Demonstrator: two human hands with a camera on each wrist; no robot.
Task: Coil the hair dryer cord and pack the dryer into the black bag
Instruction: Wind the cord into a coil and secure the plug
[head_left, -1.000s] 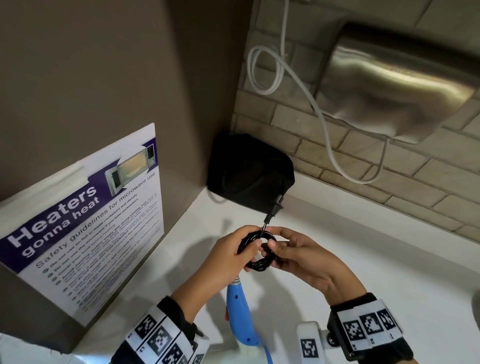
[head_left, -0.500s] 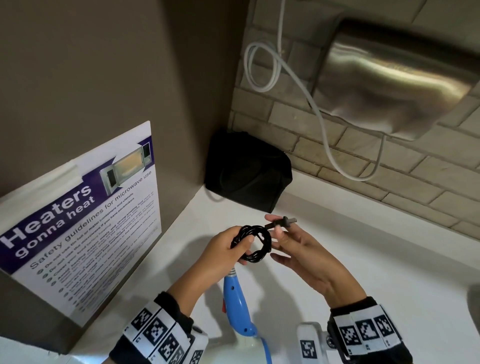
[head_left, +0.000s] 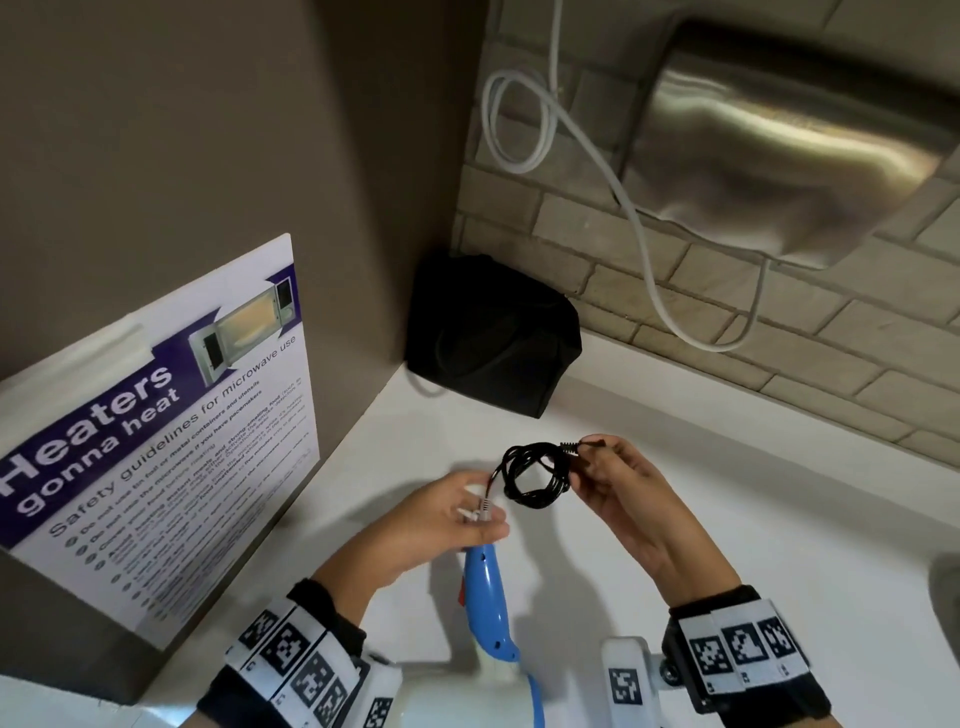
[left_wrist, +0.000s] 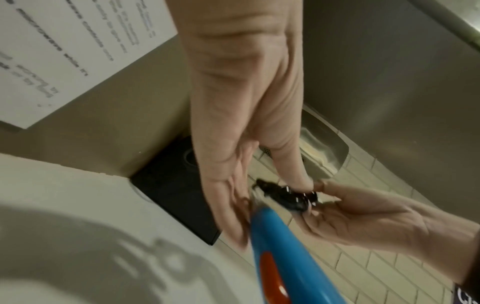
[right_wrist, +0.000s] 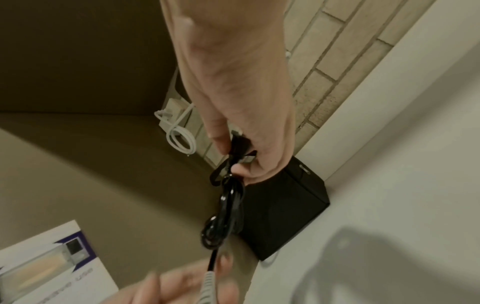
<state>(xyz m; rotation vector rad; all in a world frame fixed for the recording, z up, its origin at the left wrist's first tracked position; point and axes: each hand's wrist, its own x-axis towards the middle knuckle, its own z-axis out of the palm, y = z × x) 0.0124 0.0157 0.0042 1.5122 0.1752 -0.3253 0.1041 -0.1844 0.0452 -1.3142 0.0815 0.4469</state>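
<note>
The black cord is wound into a small coil (head_left: 535, 475) held in the air above the white counter. My right hand (head_left: 597, 465) pinches the coil together with the plug end, seen close in the right wrist view (right_wrist: 233, 156). My left hand (head_left: 470, 514) is just left of the coil and holds the cord's grey strain relief at the top of the blue hair dryer handle (head_left: 485, 597). The dryer's white body runs off the bottom edge. The black bag (head_left: 493, 332) stands in the far corner, beyond both hands.
A steel hand dryer (head_left: 779, 145) hangs on the brick wall with a white cable (head_left: 524, 124) looped beside it. A microwave safety poster (head_left: 156, 441) covers the left wall. The white counter (head_left: 727, 493) stretches right toward a sink edge.
My left hand has let go of the coil and dropped to the top of the handle. My right hand has taken the coil with the plug and drawn it slightly right.
</note>
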